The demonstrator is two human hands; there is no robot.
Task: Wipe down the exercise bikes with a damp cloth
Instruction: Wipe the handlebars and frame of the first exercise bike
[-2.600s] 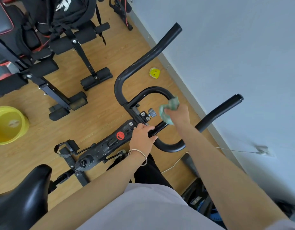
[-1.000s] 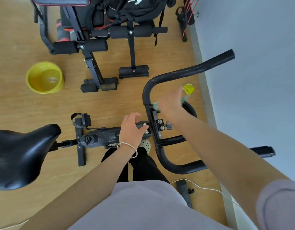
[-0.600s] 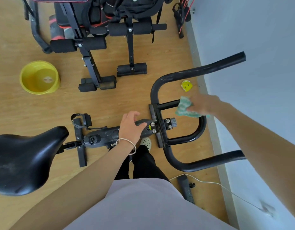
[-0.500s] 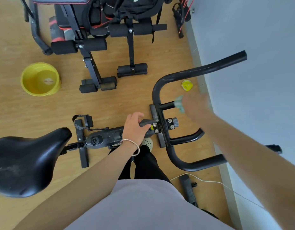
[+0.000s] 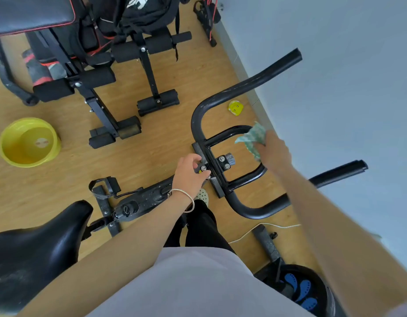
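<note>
1. Evidently, the damp cloth (image 5: 251, 139) was bunched in the right grip (image 5: 274, 152), whose fingers were curled round it. It was pressed to the wall-side bend of the inner loop of the handlebars (image 5: 223, 135), so the task's thing was on the bars themselves.
2. The left grip (image 5: 191, 172) was curled on the stem (image 5: 204, 168) just behind the handlebars' clamp, with the fingertips beside the bolts. It was judged to be placed there so that the exercise bike (image 5: 147, 197) was steadied against the push of the wiping.
3. The cloth was judged to be held bunched rather than spread so that the round tube could be wrapped and rubbed.
4. The bike was stood on a wooden floor (image 5: 60, 191), and its saddle (image 5: 37, 248) was seen well behind the handlebars.
5. A yellow basin (image 5: 28, 143) was set on the floor well to the left of the handlebars.
6. A weight bench (image 5: 95, 88) hung with a dark backpack (image 5: 138, 10) was stood beyond the handlebars and to their left.
7. A small yellow object (image 5: 235, 108) was seen on the floor between the handlebars' upper horn and inner loop, near the skirting.
8. A pale wall (image 5: 335, 65) was seen to the right of the handlebars, and a white cable (image 5: 255, 229) was laid on the floor behind them.
</note>
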